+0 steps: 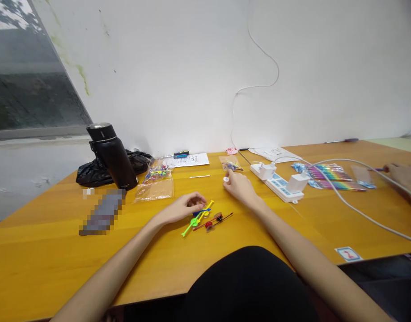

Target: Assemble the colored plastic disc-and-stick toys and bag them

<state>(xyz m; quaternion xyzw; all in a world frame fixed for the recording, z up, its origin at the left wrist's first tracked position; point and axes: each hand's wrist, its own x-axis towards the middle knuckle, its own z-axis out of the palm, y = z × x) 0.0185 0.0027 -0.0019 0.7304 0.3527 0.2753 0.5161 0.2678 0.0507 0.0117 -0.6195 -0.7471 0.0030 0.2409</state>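
Note:
My left hand [187,206] rests on the table with its fingers curled and thumb drawn in, at a blue plastic arrow spinner [201,211] partly hidden beneath it. Beside it lie a green spinner [193,222] and a yellow spinner [205,213]. A red spinner [208,224] and a black spinner [220,218] lie to their right, with clear discs. Farther right and back, my right hand [240,188] has its fingers bent together at a small white disc [226,179]. A thin white arrow stick [199,176] lies between and beyond the hands.
A black bottle [112,154] and bags of spinner parts [154,188] stand left; a smaller bag [230,164] lies behind my right hand. A power strip [282,187] with white cables, rainbow pencils [332,174] and another person's hand [404,176] are at right.

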